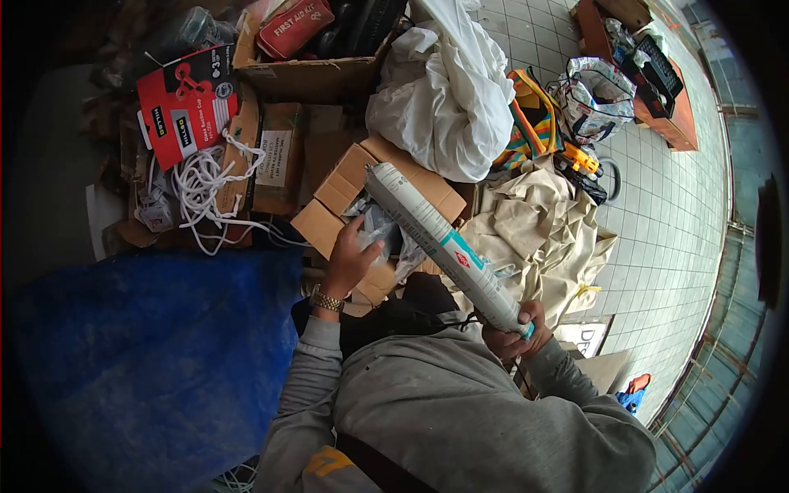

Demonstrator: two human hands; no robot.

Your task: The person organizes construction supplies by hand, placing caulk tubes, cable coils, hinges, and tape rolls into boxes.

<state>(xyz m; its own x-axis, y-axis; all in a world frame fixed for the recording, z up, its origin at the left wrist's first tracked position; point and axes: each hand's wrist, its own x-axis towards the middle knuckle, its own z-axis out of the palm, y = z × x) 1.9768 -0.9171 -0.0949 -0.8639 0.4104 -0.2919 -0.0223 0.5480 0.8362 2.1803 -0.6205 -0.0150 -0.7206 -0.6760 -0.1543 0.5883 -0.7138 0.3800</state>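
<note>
A long grey and teal sealant tube (436, 238) lies slantwise across the middle of the view. My right hand (518, 333) is wrapped round its lower end. The tube's far end, with a crimped tip, reaches over an open cardboard box (329, 226). My left hand (353, 261), below a gold watch (327, 301) on the wrist, has its fingers apart beside the box and holds nothing. Clear plastic wrapping (382, 230) shows inside the box, partly hidden by the tube.
A blue sheet (156, 361) spreads at the left. White rope (201, 189) and a red package (187, 107) lie upper left. White cloth (448, 90), beige cloth (542, 234) and a patterned bag (593, 94) are beyond and right, on the tiled floor (657, 222).
</note>
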